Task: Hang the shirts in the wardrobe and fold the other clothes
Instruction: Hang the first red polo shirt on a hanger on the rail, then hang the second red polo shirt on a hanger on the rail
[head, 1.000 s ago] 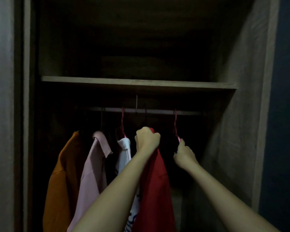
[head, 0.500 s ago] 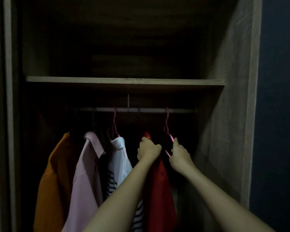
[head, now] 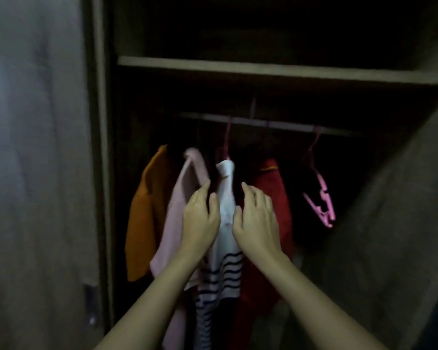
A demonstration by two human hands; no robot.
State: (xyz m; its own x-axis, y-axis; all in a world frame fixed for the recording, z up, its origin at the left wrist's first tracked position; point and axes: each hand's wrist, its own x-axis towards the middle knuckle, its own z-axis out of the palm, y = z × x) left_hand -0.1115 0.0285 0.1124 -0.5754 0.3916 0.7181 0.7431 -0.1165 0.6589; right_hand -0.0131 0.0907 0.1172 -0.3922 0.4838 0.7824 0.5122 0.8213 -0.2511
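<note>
Free rail (head: 291,125) beside pink hanger (head: 321,198)

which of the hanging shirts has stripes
The white shirt, third from the left, between the pink shirt and the red shirt. Dark stripes cross its lower part; those two and the orange shirt are plain.

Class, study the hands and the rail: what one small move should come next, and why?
Probably the right hand reaches right for the empty hanger. Four shirts already hang on the rail, and this hand and the left hand flank the white shirt holding nothing.
</note>
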